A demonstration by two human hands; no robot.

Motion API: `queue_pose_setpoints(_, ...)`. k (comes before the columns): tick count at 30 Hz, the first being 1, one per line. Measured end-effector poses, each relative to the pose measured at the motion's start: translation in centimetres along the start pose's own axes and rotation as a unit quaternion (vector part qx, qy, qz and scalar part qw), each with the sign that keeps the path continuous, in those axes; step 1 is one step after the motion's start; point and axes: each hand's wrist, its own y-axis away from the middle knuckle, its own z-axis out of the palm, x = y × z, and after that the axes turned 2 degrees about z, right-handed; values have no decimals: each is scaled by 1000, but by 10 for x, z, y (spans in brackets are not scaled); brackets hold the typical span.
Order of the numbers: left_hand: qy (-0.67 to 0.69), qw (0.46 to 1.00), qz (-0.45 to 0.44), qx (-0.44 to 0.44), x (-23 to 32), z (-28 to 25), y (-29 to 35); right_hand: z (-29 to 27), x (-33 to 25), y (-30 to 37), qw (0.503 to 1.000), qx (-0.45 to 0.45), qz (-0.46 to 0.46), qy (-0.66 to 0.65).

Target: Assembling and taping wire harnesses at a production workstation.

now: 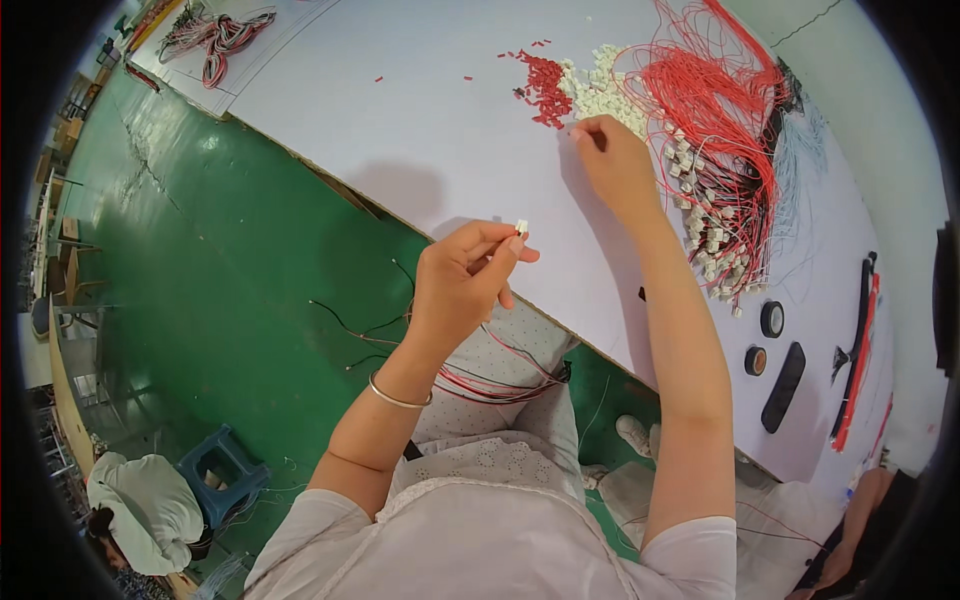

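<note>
Between the thumb and forefinger of my left hand (465, 265), a small white plug connector (522, 227) is pinched close to the table edge. Red and black wires (490, 385) lie across my lap below that hand, their loose ends sticking out to the left. My right hand (615, 165) is over the table with thumb and fingertips drawn together, at the near side of a pile of small red pieces (545, 90) and a pile of cream-white connector housings (605, 90). Whatever those right fingertips hold is too small to make out.
A tangle of red wires (700, 85) with white connectors (715, 230) covers the table's right side. Nearer are two tape rolls (772, 319), a black phone-like slab (783, 388) and black and red tubing (858, 350). A wire bundle (215, 40) lies far left. Other people sit nearby, one by a blue stool (222, 475).
</note>
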Motion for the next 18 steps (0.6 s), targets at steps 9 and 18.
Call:
queue_pose_setpoints(9, 158, 986, 47, 4, 20, 26, 1, -64, -67, 86, 738, -202, 294, -572)
queue_pose_setpoints(18, 24, 991, 125, 32, 31, 51, 40, -91, -91, 130, 834, -152, 238, -473)
